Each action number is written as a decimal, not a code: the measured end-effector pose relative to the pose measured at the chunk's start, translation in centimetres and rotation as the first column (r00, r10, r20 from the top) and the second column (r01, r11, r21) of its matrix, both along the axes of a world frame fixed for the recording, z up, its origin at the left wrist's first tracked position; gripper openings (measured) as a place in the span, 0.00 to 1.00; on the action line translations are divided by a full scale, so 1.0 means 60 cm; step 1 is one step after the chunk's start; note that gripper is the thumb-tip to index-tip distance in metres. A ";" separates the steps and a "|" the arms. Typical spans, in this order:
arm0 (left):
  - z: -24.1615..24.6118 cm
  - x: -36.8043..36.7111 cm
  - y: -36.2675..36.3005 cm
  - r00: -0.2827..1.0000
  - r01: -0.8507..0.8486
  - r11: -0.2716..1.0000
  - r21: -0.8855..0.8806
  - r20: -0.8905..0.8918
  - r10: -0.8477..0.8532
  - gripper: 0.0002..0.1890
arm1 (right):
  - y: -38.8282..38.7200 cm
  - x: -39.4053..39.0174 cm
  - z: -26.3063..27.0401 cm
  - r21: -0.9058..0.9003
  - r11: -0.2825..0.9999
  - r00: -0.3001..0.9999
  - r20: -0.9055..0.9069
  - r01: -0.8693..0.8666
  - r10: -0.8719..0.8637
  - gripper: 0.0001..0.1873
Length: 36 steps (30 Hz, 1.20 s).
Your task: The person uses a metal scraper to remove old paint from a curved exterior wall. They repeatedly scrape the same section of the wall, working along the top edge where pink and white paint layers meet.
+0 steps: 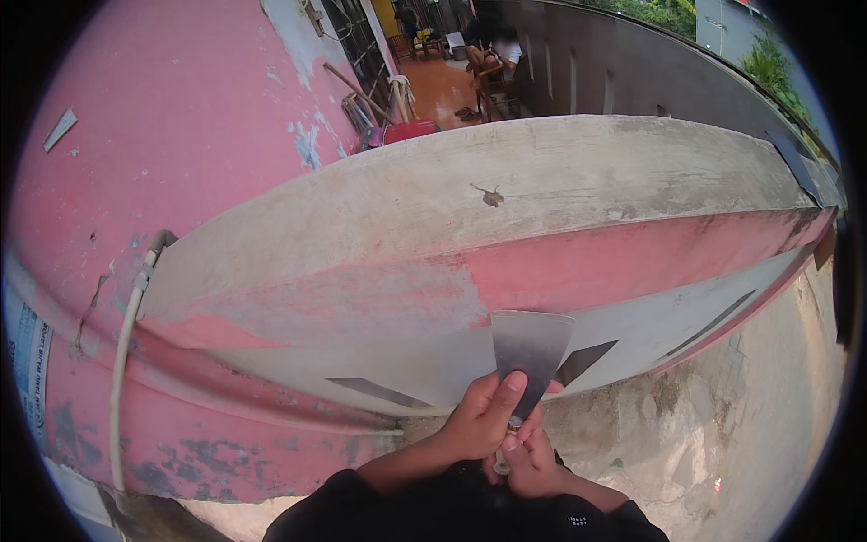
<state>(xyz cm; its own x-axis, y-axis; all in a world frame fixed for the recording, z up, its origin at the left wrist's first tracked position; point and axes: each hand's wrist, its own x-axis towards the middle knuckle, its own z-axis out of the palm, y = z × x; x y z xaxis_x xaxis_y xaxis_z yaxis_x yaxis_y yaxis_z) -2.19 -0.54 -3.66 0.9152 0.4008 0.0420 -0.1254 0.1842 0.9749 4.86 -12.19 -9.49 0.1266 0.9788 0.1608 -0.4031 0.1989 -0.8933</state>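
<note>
A putty knife with a wide metal blade points away from me, in both hands. My left hand grips the lower blade, its thumb lying flat on the metal. Around the handle, mostly hidden by fingers, my right hand is closed. Just beyond the blade's edge stands a low wall with a bare, greyish top. Its pink painted band is solid on the right. Further left, the band has a worn patch where grey shows through the pink.
A pale pipe runs down the pink house wall at left. Rough concrete ground lies below the low wall. Behind it, a person sits on a chair near an orange floor. A dark wall borders the back.
</note>
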 end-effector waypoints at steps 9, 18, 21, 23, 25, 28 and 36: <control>0.024 -0.004 0.000 0.997 0.067 0.997 -0.045 -0.020 -0.068 0.32 | -0.009 0.023 0.061 -0.078 0.989 0.991 -0.066 -0.125 0.120 0.09; 0.023 0.002 0.005 0.996 0.081 0.994 -0.072 0.047 -0.078 0.30 | 0.000 0.030 0.036 0.007 0.986 0.986 -0.009 -0.169 0.169 0.08; 0.030 0.009 0.012 0.993 0.047 0.999 0.017 0.111 -0.048 0.30 | 0.009 0.027 0.053 0.051 0.993 0.994 -0.023 -0.102 0.104 0.08; 0.037 0.012 0.018 0.990 0.032 0.999 0.036 0.137 -0.037 0.30 | 0.027 0.037 0.053 0.093 0.990 0.994 0.004 -0.110 0.110 0.08; 0.049 0.014 0.021 0.990 0.025 0.999 0.026 0.138 -0.028 0.30 | 0.024 0.038 0.062 0.081 0.990 0.993 0.037 -0.116 0.114 0.08; 0.036 0.010 0.011 0.996 0.059 0.998 -0.005 0.062 -0.059 0.30 | 0.011 0.033 0.055 0.029 0.993 0.992 0.051 -0.118 0.117 0.15; 0.041 0.008 0.006 0.998 0.048 0.998 -0.049 0.041 -0.046 0.32 | 0.006 0.025 0.063 -0.028 0.995 0.993 0.076 -0.093 0.095 0.13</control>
<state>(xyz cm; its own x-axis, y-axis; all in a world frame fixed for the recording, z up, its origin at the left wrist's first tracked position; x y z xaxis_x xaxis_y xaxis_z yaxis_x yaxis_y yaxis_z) -1.70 -0.18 -1.23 0.9312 0.3597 0.0599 -0.1540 0.2392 0.9587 6.36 -11.85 -5.69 0.0217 0.9895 0.1429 -0.3487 0.1415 -0.9265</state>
